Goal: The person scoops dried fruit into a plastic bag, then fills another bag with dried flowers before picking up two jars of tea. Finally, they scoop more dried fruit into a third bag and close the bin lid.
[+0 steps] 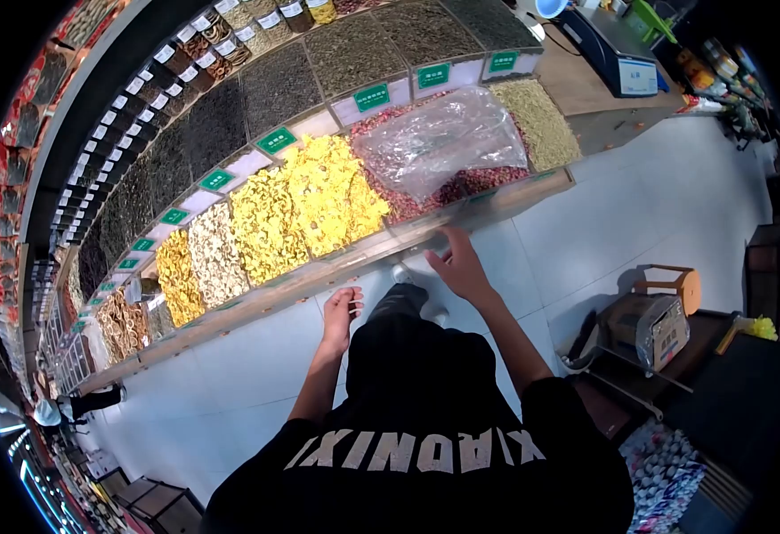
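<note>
My left hand (343, 311) hangs in front of the wooden edge of a display counter, palm turned inward, fingers loosely bent with nothing visible in them. Farther right, my right hand (463, 269) is held close to the same edge. Its thumb and fingers are apart and I see nothing between them. Nearest to both hands, on the counter, lies a heap of bright yellow dried pieces (332, 191). Beside it, small dark-red dried goods (399, 206) are partly covered by a clear plastic sheet (443, 138).
Bins of dark dried goods (354, 53) with green labels (372, 97) rise behind. A digital scale (634, 76) stands at the back right. On the right are an orange stool (685, 289) and a cardboard box (657, 334). Another person (52, 411) is at the far left.
</note>
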Available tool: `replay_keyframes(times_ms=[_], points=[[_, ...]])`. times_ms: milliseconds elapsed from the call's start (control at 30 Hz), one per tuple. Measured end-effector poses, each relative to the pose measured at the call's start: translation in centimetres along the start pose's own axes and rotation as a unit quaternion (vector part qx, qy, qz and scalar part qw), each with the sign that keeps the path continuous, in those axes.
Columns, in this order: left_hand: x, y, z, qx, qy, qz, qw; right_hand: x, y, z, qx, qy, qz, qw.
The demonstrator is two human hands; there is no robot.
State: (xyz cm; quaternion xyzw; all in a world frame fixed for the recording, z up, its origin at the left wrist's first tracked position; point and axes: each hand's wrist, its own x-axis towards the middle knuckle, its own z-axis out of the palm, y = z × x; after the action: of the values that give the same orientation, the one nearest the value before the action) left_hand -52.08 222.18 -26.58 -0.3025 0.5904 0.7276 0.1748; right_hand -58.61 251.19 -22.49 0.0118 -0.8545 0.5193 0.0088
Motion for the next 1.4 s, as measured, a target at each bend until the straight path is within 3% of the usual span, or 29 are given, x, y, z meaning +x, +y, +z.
replay_keyframes(times_ms=[67,100,167,300,333,433,533,633,733,833,933,1033,1233,1333,1400], points=[[1.2,-1.4,-0.8,0.016,-0.061,-0.003,0.998,3.8,0.2,2.6,-0.132,0.124,-0.150,0.972],[1.8,-1.8,-0.8,0.009,-0.094,0.001,0.996,4.9,-0.2,3.6,-0.144,0.105,-0.103,0.979],[2.3,-1.0,0.4,0.051,-0.071,-0.009,0.996,8.2,-1.3,5.1,-0.166,0.072,-0.020,0.983],[4.5,0.5,1.5,0.071,-0.101,0.034,0.992,12.2,-2.7,5.5,-0.307,-0.038,0.033,0.950],[5.2,0.9,1.7,0.078,-0.113,0.046,0.989,12.8,-1.5,5.9,-0.326,0.013,-0.012,0.945],[6.6,2.9,2.9,0.101,-0.134,0.029,0.985,14.7,1.5,5.5,-0.385,-0.025,-0.029,0.922],[7.8,5.1,4.8,0.098,-0.169,0.056,0.979,15.3,0.8,4.0,-0.337,0.067,-0.070,0.936],[8.4,8.2,8.0,0.060,-0.182,0.050,0.980,15.8,-0.6,2.1,-0.250,0.097,-0.064,0.961],[9.9,11.2,11.5,0.029,-0.169,0.048,0.984,15.8,-1.6,1.0,-0.168,0.156,-0.133,0.964],[9.9,15.3,14.5,0.022,-0.154,0.082,0.984,15.2,-2.9,-0.1,-0.071,0.148,-0.074,0.984],[10.1,17.7,16.5,0.008,-0.135,0.101,0.986,14.5,-3.8,-1.3,-0.043,0.134,-0.106,0.984],[9.9,18.2,17.7,0.001,-0.151,0.128,0.980,13.4,-4.3,-2.1,0.015,0.142,-0.096,0.985],[8.1,16.2,19.0,-0.068,-0.048,0.202,0.976,11.6,-3.2,-5.4,0.024,0.095,-0.088,0.991],[5.2,15.4,18.6,-0.083,-0.038,0.224,0.970,10.6,-2.5,-7.3,0.096,0.139,-0.109,0.980],[3.3,14.2,17.9,-0.102,-0.033,0.234,0.966,9.5,-2.7,-8.5,0.203,0.151,-0.072,0.965]])
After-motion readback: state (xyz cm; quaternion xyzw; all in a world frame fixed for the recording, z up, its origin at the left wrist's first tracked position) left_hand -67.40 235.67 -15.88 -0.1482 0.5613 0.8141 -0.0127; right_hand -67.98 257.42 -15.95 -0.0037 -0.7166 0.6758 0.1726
